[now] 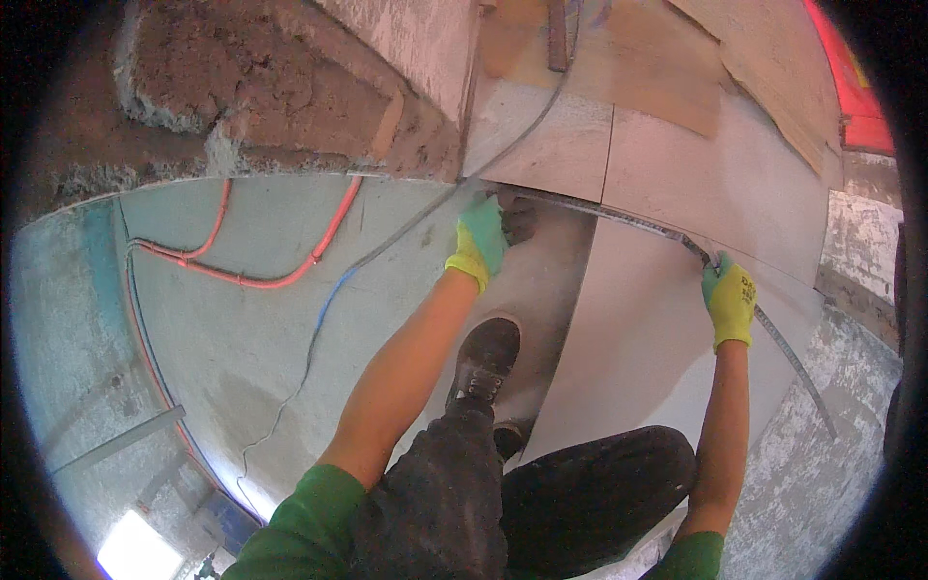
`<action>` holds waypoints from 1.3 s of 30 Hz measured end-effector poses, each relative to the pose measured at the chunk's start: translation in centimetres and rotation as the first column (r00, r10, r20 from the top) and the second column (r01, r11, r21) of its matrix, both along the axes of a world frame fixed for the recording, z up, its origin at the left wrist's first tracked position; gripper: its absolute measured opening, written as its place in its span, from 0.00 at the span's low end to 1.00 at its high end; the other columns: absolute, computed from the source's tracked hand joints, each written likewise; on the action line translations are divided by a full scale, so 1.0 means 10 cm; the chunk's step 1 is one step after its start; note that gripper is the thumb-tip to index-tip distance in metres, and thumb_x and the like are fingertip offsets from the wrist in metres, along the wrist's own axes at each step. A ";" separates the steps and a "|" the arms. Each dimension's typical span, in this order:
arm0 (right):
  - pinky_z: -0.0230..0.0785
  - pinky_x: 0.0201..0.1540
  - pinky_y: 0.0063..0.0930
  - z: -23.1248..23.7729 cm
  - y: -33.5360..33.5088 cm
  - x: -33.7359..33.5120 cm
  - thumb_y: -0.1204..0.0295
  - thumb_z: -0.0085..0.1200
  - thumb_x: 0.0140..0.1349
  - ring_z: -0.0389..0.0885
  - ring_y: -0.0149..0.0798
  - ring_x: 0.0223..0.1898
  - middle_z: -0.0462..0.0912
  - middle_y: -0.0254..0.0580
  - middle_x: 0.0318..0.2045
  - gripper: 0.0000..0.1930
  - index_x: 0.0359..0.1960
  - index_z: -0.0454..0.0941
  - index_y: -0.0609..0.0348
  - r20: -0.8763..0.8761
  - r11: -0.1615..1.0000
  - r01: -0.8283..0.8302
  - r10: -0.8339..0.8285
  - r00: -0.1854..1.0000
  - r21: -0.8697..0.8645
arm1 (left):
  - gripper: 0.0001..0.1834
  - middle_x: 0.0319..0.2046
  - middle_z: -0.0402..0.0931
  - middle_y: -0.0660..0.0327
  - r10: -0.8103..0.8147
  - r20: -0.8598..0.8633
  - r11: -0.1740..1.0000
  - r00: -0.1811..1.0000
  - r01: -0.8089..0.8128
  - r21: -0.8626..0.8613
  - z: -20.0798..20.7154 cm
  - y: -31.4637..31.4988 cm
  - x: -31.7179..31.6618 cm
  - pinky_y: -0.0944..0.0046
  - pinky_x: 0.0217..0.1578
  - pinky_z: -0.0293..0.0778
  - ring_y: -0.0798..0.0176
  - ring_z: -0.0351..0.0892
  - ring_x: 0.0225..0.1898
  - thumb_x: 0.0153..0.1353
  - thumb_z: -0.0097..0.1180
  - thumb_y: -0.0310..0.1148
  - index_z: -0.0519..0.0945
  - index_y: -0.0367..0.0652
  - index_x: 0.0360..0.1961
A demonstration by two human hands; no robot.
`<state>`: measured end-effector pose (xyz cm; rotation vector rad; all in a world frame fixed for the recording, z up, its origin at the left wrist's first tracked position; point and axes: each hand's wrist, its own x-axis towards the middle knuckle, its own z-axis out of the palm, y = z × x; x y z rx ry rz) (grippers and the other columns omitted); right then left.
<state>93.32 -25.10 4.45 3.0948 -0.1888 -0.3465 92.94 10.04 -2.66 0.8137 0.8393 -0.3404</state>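
A long, thin grey strip [633,222] with dark marks, resembling a tape measure blade, runs along the front edge of the laid tiles. My right hand [732,296], in a yellow-green glove, is closed on it, and its loose end trails over the tile to the lower right. My left hand [480,237], gloved alike, is low at the strip's other end, by the corner of the brick wall. Its fingers look curled around or beside a dark lump [519,220] that I cannot make out. Large pale tiles [648,319] lie under and beyond the strip.
An orange-red conduit [333,237] loops over the grey floor at left. A dark cable [416,217], blue further down, crosses the floor. Brown cardboard sheets [619,82] cover the far tiles. The broken brick wall [280,77] rises at far left. My shoe [488,353] stands beside the tile edge.
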 end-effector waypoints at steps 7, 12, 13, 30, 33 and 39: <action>0.69 0.38 0.49 -0.03 -0.03 0.12 0.62 0.52 0.55 0.79 0.57 0.37 0.81 0.54 0.32 0.14 0.38 0.79 0.56 -0.016 0.999 -0.052 0.052 0.999 -0.012 | 0.13 0.38 0.77 0.53 0.038 0.067 0.990 0.997 -0.028 -0.139 -0.25 0.07 -0.01 0.53 0.33 0.77 0.54 0.78 0.33 0.65 0.45 0.35 0.71 0.46 0.49; 0.69 0.37 0.49 -0.01 -0.01 0.17 0.62 0.51 0.56 0.79 0.58 0.36 0.81 0.55 0.32 0.13 0.38 0.79 0.55 -0.051 0.999 -0.035 0.033 0.998 -0.034 | 0.10 0.37 0.76 0.55 -0.096 0.377 0.957 0.921 -0.018 0.288 -0.50 0.06 -0.13 0.53 0.31 0.76 0.54 0.78 0.33 0.65 0.45 0.34 0.71 0.47 0.46; 0.69 0.37 0.50 -0.01 0.01 0.18 0.62 0.51 0.56 0.79 0.58 0.36 0.81 0.55 0.32 0.13 0.38 0.79 0.56 -0.052 1.000 -0.016 0.015 0.999 -0.020 | 0.09 0.38 0.76 0.56 0.004 0.159 0.989 0.987 -0.027 0.145 -0.54 0.07 -0.17 0.53 0.31 0.77 0.54 0.78 0.33 0.65 0.44 0.33 0.71 0.46 0.45; 0.69 0.38 0.49 -0.07 0.12 0.23 0.64 0.50 0.56 0.79 0.58 0.36 0.81 0.55 0.32 0.13 0.37 0.80 0.57 -0.024 1.000 -0.024 0.024 0.999 0.001 | 0.10 0.34 0.75 0.60 0.186 -0.048 0.982 0.981 -0.187 -0.027 -0.35 0.10 0.05 0.52 0.29 0.77 0.57 0.77 0.27 0.67 0.44 0.34 0.71 0.48 0.48; 0.69 0.38 0.49 -0.08 0.12 0.24 0.63 0.50 0.56 0.79 0.58 0.37 0.81 0.56 0.33 0.14 0.38 0.79 0.57 -0.070 0.999 -0.017 0.015 0.997 -0.032 | 0.11 0.34 0.74 0.60 0.242 -0.021 0.967 0.970 -0.243 -0.071 -0.33 0.07 0.06 0.52 0.29 0.77 0.55 0.78 0.29 0.67 0.43 0.34 0.70 0.48 0.48; 0.68 0.38 0.49 -0.11 0.14 0.25 0.62 0.49 0.58 0.78 0.59 0.37 0.80 0.57 0.32 0.14 0.40 0.79 0.56 -0.018 1.000 -0.007 0.007 1.000 0.007 | 0.12 0.35 0.76 0.64 -0.049 0.064 0.985 0.997 0.038 0.168 -0.40 0.11 0.04 0.63 0.28 0.76 0.64 0.80 0.35 0.70 0.37 0.37 0.70 0.46 0.48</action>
